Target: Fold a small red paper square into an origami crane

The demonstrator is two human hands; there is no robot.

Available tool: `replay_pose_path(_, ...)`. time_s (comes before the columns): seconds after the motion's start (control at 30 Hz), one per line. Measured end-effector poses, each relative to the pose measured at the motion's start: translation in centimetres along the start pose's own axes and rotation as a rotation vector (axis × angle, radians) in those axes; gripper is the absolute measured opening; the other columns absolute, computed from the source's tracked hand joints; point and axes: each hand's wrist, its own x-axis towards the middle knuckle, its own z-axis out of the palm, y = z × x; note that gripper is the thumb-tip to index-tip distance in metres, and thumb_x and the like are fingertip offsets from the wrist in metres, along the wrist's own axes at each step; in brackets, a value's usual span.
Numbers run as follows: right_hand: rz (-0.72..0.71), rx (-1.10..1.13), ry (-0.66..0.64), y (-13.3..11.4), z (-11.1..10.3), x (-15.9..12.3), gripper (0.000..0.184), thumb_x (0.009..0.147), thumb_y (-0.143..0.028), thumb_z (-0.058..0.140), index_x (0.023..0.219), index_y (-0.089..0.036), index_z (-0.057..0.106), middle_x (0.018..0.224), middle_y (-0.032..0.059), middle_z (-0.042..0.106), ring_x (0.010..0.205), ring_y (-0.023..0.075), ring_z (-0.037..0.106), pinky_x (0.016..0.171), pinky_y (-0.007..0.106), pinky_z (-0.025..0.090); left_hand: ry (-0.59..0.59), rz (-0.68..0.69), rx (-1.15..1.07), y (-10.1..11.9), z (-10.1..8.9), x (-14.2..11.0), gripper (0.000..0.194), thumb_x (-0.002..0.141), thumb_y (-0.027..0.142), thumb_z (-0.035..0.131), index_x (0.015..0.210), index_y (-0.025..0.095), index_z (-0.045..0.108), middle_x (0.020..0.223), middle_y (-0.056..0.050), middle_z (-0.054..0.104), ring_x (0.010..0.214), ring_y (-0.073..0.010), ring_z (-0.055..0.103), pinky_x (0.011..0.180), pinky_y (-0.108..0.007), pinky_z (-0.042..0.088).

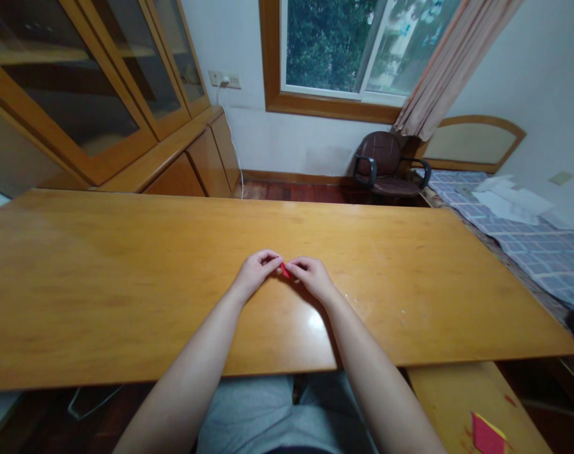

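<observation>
A small red folded piece of paper [285, 271] is pinched between my two hands over the middle of a long wooden table [102, 271]. My left hand [256, 271] has its fingers curled, gripping the paper's left end. Closed on the right end is my right hand [312, 276]. Most of the paper is hidden by my fingers. Both forearms reach in from the near edge.
A red and yellow paper square [487, 434] lies on a lower wooden surface at the bottom right. Glass-door cabinets [102, 94] stand at the left. A dark office chair [385, 167] sits under the window. A bed [527, 239] with white sheets runs along the right.
</observation>
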Motion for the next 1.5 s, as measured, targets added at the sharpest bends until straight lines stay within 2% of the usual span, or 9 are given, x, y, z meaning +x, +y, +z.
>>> replay_pose_path(0.4, -0.013, -0.044, 0.015, 0.02, 0.14, 0.04, 0.031, 0.082, -0.044, 0.065, 0.082, -0.013, 0.074, 0.067, 0.0037, 0.068, 0.058, 0.0121, 0.055, 0.055, 0.022, 0.040, 0.003, -0.008, 0.028, -0.11, 0.02, -0.26, 0.031, 0.075, 0.045, 0.071, 0.077, 0.014, 0.068, 0.070, -0.004, 0.070, 0.064, -0.0148, 0.062, 0.064, -0.026, 0.049)
replay_pose_path(0.9, -0.030, -0.053, 0.078, 0.19, 0.02, 0.30, 0.027, 0.085, -0.039, 0.061, 0.086, -0.014, 0.072, 0.077, 0.0045, 0.071, 0.067, 0.0145, 0.061, 0.063, 0.024, 0.047, 0.054, -0.021, 0.019, -0.27, -0.07, -0.08, 0.028, 0.074, 0.042, 0.071, 0.076, 0.014, 0.068, 0.067, -0.003, 0.069, 0.062, -0.0142, 0.061, 0.062, -0.025, 0.047)
replay_pose_path(1.07, -0.077, -0.086, 0.047, 0.15, 0.13, 0.30, 0.028, 0.085, -0.041, 0.063, 0.084, -0.015, 0.073, 0.078, 0.0050, 0.072, 0.071, 0.0154, 0.062, 0.067, 0.025, 0.047, 0.046, -0.006, 0.041, -0.08, 0.06, -0.19, 0.027, 0.074, 0.041, 0.072, 0.075, 0.014, 0.068, 0.068, -0.002, 0.068, 0.063, -0.0134, 0.059, 0.063, -0.024, 0.046)
replay_pose_path(1.5, -0.081, -0.148, 0.048, 0.20, 0.24, 0.22, 0.024, 0.085, -0.035, 0.062, 0.081, -0.015, 0.073, 0.069, 0.0027, 0.069, 0.061, 0.0127, 0.059, 0.059, 0.022, 0.043, 0.021, -0.012, 0.081, -0.20, 0.07, -0.12, 0.026, 0.075, 0.040, 0.069, 0.072, 0.014, 0.067, 0.066, -0.003, 0.067, 0.060, -0.0131, 0.058, 0.061, -0.024, 0.045)
